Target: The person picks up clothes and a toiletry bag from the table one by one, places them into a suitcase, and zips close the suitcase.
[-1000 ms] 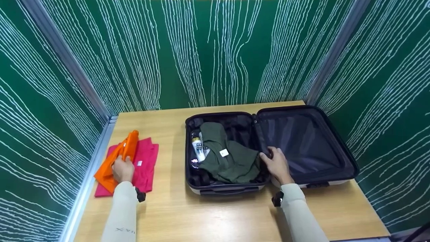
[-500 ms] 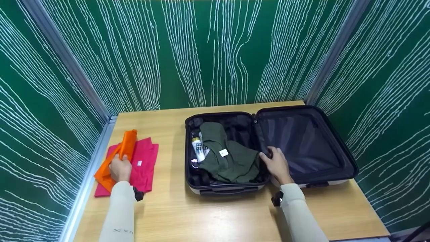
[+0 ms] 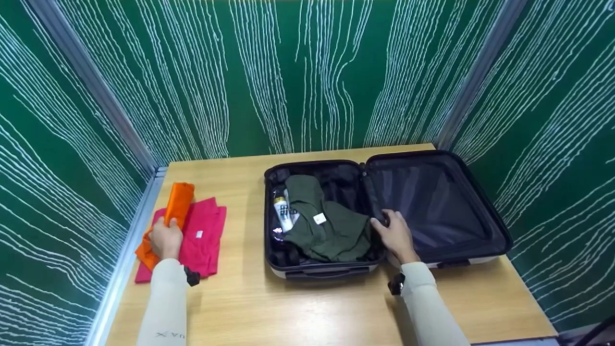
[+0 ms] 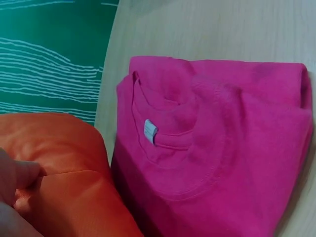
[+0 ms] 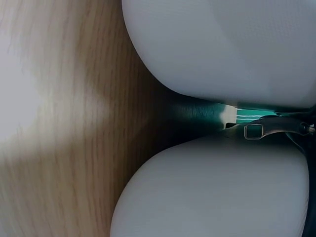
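Observation:
My left hand (image 3: 166, 238) grips an orange garment (image 3: 178, 199), rolled or folded into a long bundle, over the left side of a folded pink T-shirt (image 3: 206, 235). In the left wrist view the orange cloth (image 4: 59, 148) bulges beside my fingers, and the T-shirt's round collar and white label (image 4: 150, 132) show. My right hand (image 3: 396, 235) holds the inner rim of an open suitcase (image 3: 432, 206), where its two halves meet. In the suitcase's left half lies a dark green garment (image 3: 338, 230) with a white label. The right wrist view does not show the right hand.
A white bottle with a gold band (image 3: 283, 214) lies in the suitcase's left half, partly under the green garment. The lid half lies open at the right. Green walls with white lines enclose the wooden table (image 3: 245, 230). Pale suitcase shells (image 5: 217, 192) fill the right wrist view.
My left hand has shifted slightly left, turning the orange garment into a more upright bundle and drawing its lower-left part in over the pink T-shirt. The right hand stays on the suitcase rim.

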`<state>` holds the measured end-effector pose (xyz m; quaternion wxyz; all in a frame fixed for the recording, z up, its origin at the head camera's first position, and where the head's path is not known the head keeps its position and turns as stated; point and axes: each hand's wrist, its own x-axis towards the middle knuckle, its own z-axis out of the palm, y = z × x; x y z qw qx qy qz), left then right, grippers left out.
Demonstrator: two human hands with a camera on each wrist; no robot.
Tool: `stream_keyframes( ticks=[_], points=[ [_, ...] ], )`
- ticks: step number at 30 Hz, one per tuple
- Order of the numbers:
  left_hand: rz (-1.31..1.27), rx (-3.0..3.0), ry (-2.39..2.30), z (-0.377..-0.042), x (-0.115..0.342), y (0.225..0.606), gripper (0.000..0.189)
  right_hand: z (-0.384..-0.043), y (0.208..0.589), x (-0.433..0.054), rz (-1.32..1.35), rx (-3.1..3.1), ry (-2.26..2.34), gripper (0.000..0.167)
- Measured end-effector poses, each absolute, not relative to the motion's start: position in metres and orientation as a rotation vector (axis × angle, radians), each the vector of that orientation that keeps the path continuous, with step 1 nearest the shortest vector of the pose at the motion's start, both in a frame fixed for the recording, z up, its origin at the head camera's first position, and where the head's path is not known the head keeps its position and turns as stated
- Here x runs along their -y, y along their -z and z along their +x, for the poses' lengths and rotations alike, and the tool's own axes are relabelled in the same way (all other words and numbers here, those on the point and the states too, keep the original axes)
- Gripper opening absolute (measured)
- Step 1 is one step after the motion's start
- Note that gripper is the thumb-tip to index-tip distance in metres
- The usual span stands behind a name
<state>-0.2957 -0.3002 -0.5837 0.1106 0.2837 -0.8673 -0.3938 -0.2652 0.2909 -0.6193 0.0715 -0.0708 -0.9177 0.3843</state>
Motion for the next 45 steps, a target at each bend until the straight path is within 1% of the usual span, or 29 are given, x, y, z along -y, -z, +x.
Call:
stream_keyframes(
  ticks=[13, 22, 35, 45],
  points=[
    [0.793, 2.481, 1.161, -0.295, 0.3, 0.571, 0.035, -0.266, 0.621, -0.29, -0.21, 2.766, -1.128, 0.058],
    [0.757, 2.441, 1.205, -0.296, 0.297, 0.562, 0.039, -0.267, 0.623, -0.291, -0.208, 2.755, -1.115, 0.058],
    [0.791, 2.406, 1.22, -0.3, 0.288, 0.544, 0.038, -0.267, 0.623, -0.29, -0.219, 2.757, -1.122, 0.056],
    [0.76, 2.362, 1.272, -0.305, 0.279, 0.531, 0.037, -0.267, 0.624, -0.291, -0.212, 2.769, -1.138, 0.058]
  ],
)
